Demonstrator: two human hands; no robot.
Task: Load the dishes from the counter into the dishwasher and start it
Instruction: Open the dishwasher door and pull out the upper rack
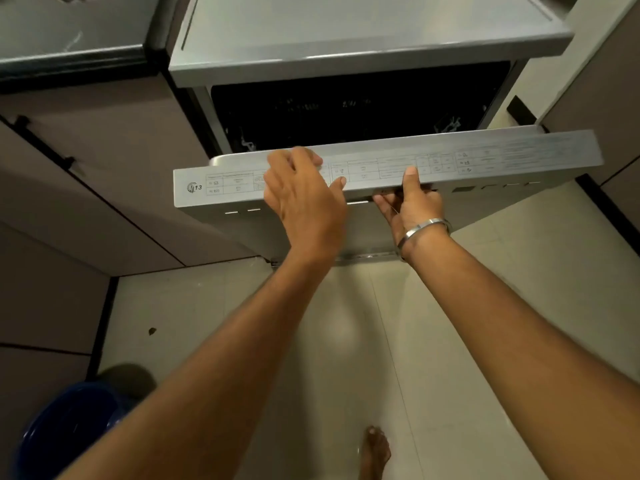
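Note:
A silver dishwasher [363,43] stands in front of me with its door [485,157] tilted partly open. The door's top edge carries a printed label strip. Through the gap I see a dark interior [346,112] with faint rack wires. My left hand [301,192] rests over the door's top edge, fingers curled across it. My right hand [412,206] grips the door from below at the handle recess, thumb up on the edge; a metal bangle sits on that wrist. No dishes are visible.
Brown cabinet fronts [104,161] with a dark handle run along the left, and another cabinet [595,81] stands at the right. A blue bucket [65,434] sits on the pale tiled floor at lower left. My bare foot [375,448] shows below.

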